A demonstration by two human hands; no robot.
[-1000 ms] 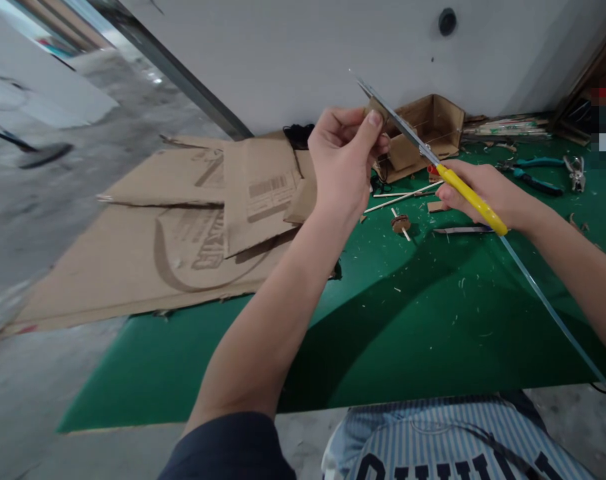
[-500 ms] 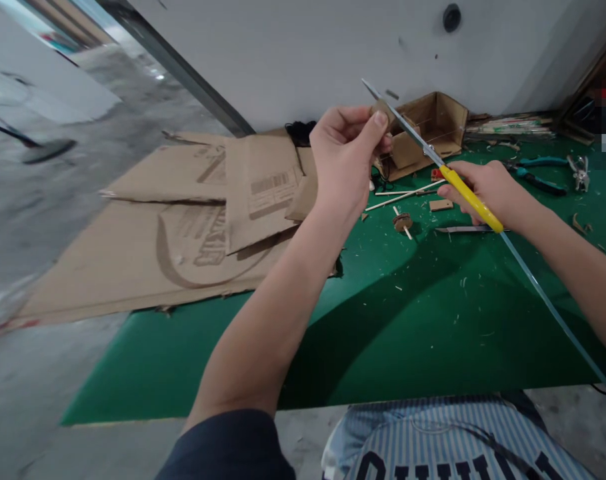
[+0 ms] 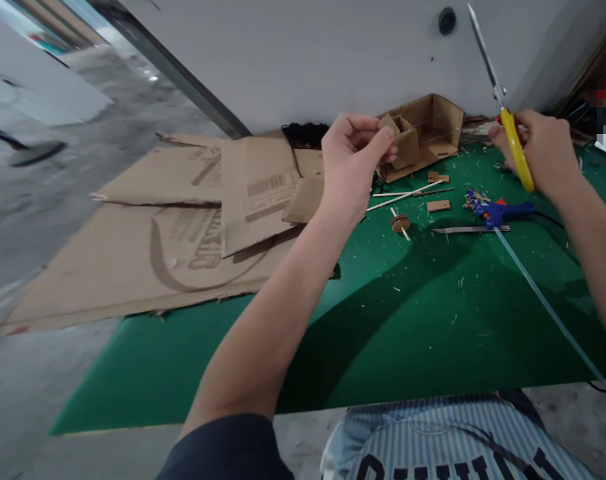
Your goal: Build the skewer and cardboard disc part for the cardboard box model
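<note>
My left hand [image 3: 353, 163] is raised over the green mat [image 3: 407, 320], pinching a small brown cardboard piece [image 3: 387, 125] between thumb and fingertips. My right hand [image 3: 540, 150] is closed round the yellow handle of a pair of scissors [image 3: 500, 107]. Their blades are closed and point up and slightly left, well to the right of the cardboard piece. The two hands are apart.
Large flattened cardboard sheets [image 3: 183, 220] lie at the left. An open cardboard box [image 3: 427, 130] stands at the back by the wall. Thin wooden sticks [image 3: 407, 195], a small cardboard wheel [image 3: 400, 223], cardboard scraps, a blue glue gun [image 3: 500, 212] and a long clear tube [image 3: 547, 307] lie on the mat.
My right hand has swung the scissors away from the cardboard piece, up and to the right. The blue glue gun beneath it now shows. My left hand stayed nearly still.
</note>
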